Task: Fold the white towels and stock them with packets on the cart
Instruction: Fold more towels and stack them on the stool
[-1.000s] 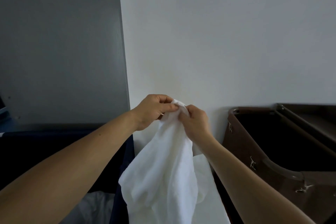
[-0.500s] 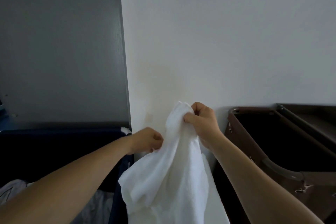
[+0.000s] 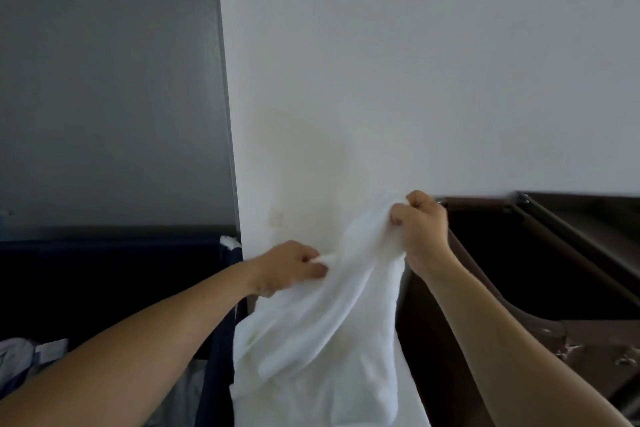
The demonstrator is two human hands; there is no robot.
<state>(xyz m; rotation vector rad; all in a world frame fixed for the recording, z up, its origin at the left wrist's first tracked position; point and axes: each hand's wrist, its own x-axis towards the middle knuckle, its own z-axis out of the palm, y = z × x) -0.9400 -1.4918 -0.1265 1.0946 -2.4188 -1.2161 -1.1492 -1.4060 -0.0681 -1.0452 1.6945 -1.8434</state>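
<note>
No text, label, brand, number or sign could be read on the white towel (image 3: pixel 329 322), the wall (image 3: pixel 415 62) or the brown bin (image 3: pixel 588 340).

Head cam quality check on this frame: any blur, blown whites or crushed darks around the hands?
Head view: left hand is smeared by motion blur, right hand sharper; white towel nearly merges with the pale wall, folds faint but readable; navy bin and brown cart interior very dark, little detail; wall edge leans slightly, wide-angle lens.
</note>
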